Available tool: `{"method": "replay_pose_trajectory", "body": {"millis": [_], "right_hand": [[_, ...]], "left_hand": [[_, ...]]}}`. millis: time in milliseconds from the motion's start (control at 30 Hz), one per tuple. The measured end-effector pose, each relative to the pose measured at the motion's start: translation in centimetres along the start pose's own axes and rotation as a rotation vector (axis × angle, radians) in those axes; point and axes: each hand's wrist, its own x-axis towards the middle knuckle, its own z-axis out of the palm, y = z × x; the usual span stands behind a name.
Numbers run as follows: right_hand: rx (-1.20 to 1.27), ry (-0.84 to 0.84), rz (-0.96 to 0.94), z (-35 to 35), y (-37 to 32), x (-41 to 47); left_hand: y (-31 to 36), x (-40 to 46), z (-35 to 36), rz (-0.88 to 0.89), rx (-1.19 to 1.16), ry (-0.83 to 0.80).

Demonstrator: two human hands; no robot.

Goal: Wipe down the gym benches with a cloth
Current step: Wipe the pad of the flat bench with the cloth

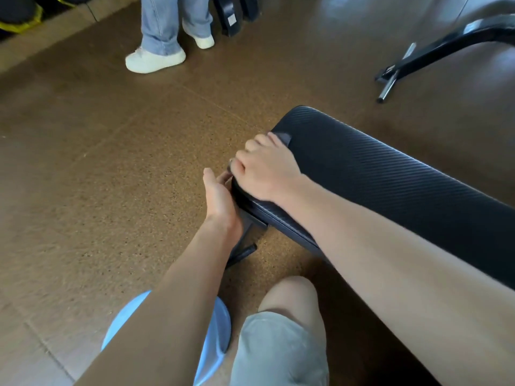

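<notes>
Brown speckled floor (117, 168). Black ribbed bench (390, 185) runs from right edge toward centre. Right hand (267, 168) at bench's near-left corner, fingers curled, pressing dark cloth (282, 137) onto pad. Left hand (220, 196) against bench end, fingers straight.

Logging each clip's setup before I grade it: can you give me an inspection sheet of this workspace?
Surface: brown speckled gym floor, tiled with visible seams.
Job's things: black ribbed bench; dark cloth showing under the right hand at the pad's end.
Clutter: pale blue object on the floor by the knee, kind unclear.
Grippers: right hand presses the cloth on the pad's end; left hand lies against the pad's end face, fingers hidden.
Cables: nothing seen.
Surroundings: black machine frame far right; bystander's white shoes; black-and-yellow bags far left.
</notes>
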Motion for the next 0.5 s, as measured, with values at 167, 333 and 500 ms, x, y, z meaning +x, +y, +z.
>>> {"method": "replay_pose_trajectory", "body": {"millis": [167, 333, 500], "right_hand": [[0.027, 0.004, 0.160, -0.3, 6.1, 3.3], [0.045, -0.025, 0.258, 0.1, 6.3, 4.3], [0.109, 0.048, -0.035, 0.3, 1.1, -3.9]], "left_hand": [[-0.8, 0.1, 1.1, 0.031, 0.091, 0.066], [-0.1, -0.9, 2.9, 0.046, 0.156, 0.250], [-0.8, -0.4, 2.3, 0.021, 0.090, 0.264]]}}
